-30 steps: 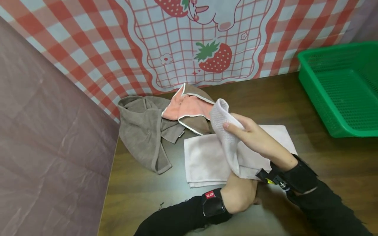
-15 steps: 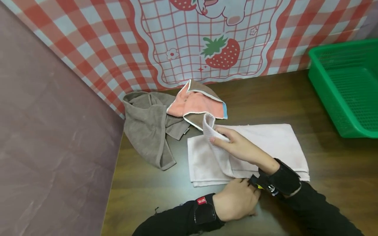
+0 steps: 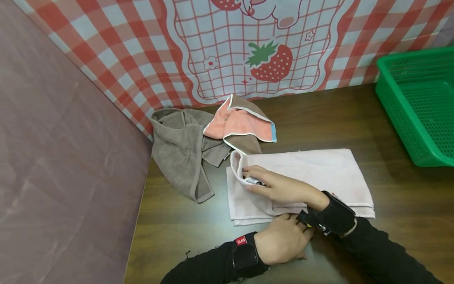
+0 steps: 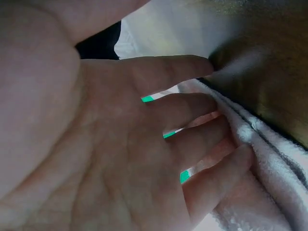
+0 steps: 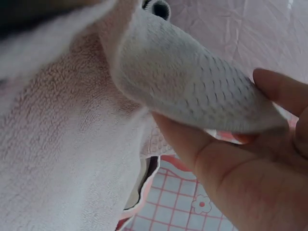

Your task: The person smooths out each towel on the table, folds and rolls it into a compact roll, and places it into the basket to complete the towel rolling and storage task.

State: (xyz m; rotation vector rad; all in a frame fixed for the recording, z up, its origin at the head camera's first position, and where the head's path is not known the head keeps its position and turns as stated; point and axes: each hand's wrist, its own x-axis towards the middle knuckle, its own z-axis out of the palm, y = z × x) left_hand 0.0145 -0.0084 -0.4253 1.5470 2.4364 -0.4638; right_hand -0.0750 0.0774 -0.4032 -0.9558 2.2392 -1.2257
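A pale pink towel (image 3: 305, 169) lies folded on the wooden table, its left end turned up into a curled flap. My right hand (image 3: 280, 186) holds that flap; in the right wrist view the flap (image 5: 192, 86) runs between thumb and fingers, textured side showing. My left hand (image 3: 281, 240) lies at the towel's near edge, palm down. Its fingers (image 4: 192, 106) are extended and slightly spread in the left wrist view, the tips against the layered towel edge. Part of the near edge is hidden under the right wrist strap.
Left of the pink towel lies a crumpled grey-brown towel (image 3: 177, 154). A coral and brown cloth (image 3: 242, 122) with white trim overlaps it at the back. A green plastic basket (image 3: 397, 104) stands at right. Checked fabric (image 3: 134, 51) hangs behind.
My right hand has lowered the raised flap leftward and down onto the towel. The left hand has come out from beneath the flap and flattened by the near edge. The head view shifted slightly.
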